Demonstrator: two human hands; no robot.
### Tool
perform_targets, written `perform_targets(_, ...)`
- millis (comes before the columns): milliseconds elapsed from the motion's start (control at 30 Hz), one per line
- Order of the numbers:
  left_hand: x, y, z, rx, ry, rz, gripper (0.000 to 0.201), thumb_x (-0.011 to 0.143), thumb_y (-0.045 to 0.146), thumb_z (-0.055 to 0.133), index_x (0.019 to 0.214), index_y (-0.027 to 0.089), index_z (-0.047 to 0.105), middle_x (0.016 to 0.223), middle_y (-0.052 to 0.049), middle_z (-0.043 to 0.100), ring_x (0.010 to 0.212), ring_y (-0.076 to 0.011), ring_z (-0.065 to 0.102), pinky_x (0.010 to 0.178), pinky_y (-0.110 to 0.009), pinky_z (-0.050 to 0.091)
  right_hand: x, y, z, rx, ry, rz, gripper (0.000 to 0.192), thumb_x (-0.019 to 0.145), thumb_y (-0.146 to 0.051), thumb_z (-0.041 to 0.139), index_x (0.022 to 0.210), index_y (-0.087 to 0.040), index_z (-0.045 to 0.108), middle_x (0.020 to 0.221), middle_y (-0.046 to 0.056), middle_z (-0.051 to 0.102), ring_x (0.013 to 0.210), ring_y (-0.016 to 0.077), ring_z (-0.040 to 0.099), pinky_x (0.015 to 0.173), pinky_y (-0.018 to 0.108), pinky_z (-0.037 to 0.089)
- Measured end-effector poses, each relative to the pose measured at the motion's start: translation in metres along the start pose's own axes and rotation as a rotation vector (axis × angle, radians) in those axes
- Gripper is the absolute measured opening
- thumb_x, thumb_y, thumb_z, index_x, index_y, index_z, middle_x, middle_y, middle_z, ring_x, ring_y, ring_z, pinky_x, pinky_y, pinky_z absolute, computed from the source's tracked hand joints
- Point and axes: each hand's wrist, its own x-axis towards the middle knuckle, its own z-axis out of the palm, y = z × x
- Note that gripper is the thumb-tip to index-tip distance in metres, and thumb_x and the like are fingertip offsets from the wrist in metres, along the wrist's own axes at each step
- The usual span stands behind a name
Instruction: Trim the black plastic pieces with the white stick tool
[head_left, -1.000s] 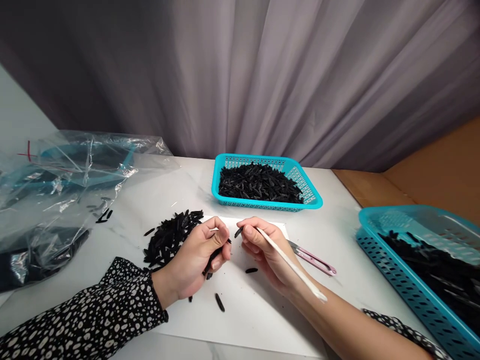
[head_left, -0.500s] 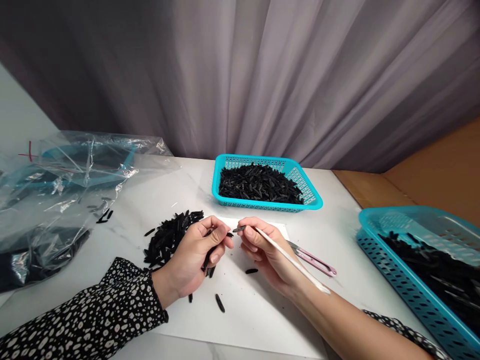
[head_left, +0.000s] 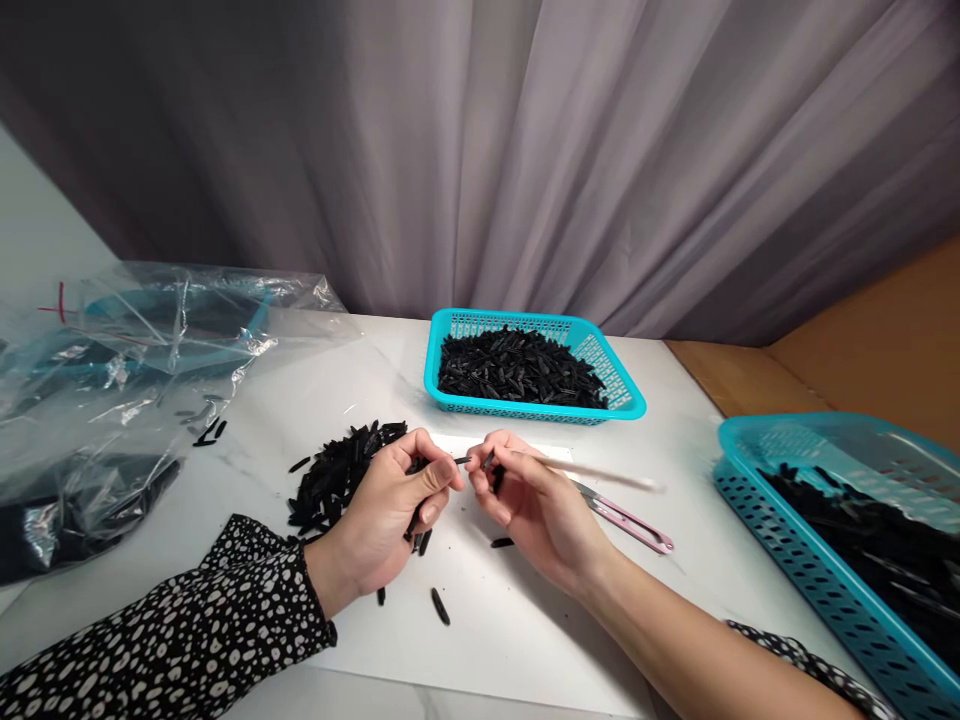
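Note:
My left hand is closed, with a small black elongated piece pinched between thumb and forefinger; more black shows under its curled fingers. My right hand faces it, the fingertips almost meeting. It grips a slim tool with a whitish stick handle, which points right and is smeared by motion. Something dark also shows inside its curled fingers. A pile of similar black pieces lies just behind my left hand. Single pieces, such as one black piece, lie on the white sheet below.
A blue basket full of black pieces stands at the back. Another blue basket with dark material is at right. A pink-handled cutter lies beside my right hand. Clear plastic bags cover the left side. A grey curtain hangs behind.
My right hand has turned, and the stick tool has swung up from a downward slant to nearly level. My left hand has hardly moved.

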Motion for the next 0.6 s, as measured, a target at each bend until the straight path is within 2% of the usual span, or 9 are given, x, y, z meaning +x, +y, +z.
perform_targets(67,0.0003,-0.001,-0.0004,0.011,-0.013,0.009,0.038,0.07,0.037,0.085,0.069,0.015,0.054,0.059,0.005,0.059,0.039,-0.0002,0.033,0.037,-0.015,0.018,-0.0006,0.0005,0.0017,0.015,-0.012,0.014,0.024,0.078,-0.039,0.074,0.077,-0.017,0.065,0.074,0.004,0.062,0.056,0.0097,0.042,0.044,0.02,0.026)
perform_targets(167,0.001,-0.0019,0.0,0.05,-0.028,0.036,0.036,0.069,0.035,0.086,0.067,0.014,0.056,0.055,0.006,0.056,0.039,-0.0006,0.034,0.038,-0.015,0.019,-0.0032,0.0022,0.0038,-0.058,-0.03,0.019,0.031,0.079,-0.045,0.074,0.076,-0.015,0.064,0.069,0.001,0.057,0.052,0.0068,0.033,0.042,0.019,0.018)
perform_targets(300,0.0006,-0.0014,0.0018,0.103,-0.02,0.06,0.041,0.062,0.035,0.089,0.065,0.014,0.054,0.055,0.005,0.057,0.04,-0.001,0.035,0.039,-0.016,0.019,-0.0066,0.0048,0.0052,-0.126,-0.052,0.021,0.033,0.075,-0.044,0.08,0.077,-0.014,0.066,0.061,-0.003,0.048,0.05,0.0047,0.026,0.043,0.018,0.015)
perform_targets(400,-0.0005,-0.001,0.0027,0.127,-0.032,0.072,0.043,0.061,0.038,0.089,0.066,0.015,0.053,0.059,0.004,0.06,0.04,-0.0009,0.036,0.039,-0.016,0.02,-0.0067,0.0052,0.005,-0.128,-0.025,0.016,0.032,0.072,-0.042,0.083,0.08,-0.014,0.069,0.06,-0.003,0.049,0.049,0.0044,0.026,0.043,0.019,0.013)
perform_targets(533,-0.0006,0.0001,0.0028,0.083,-0.032,0.034,0.039,0.076,0.046,0.077,0.071,0.015,0.054,0.063,0.002,0.061,0.041,-0.0014,0.036,0.04,-0.017,0.019,-0.005,0.0041,0.0036,-0.101,0.006,-0.021,0.028,0.071,-0.039,0.084,0.079,-0.015,0.072,0.064,-0.002,0.053,0.049,0.0041,0.029,0.042,0.019,0.013)
perform_targets(600,0.0002,0.0013,0.0024,0.047,-0.014,-0.009,0.033,0.083,0.044,0.069,0.074,0.015,0.056,0.066,0.002,0.06,0.044,-0.002,0.037,0.041,-0.017,0.02,-0.0043,0.0036,0.003,-0.09,0.009,-0.031,0.026,0.071,-0.038,0.084,0.079,-0.016,0.072,0.065,-0.001,0.054,0.05,0.0039,0.03,0.042,0.019,0.013)
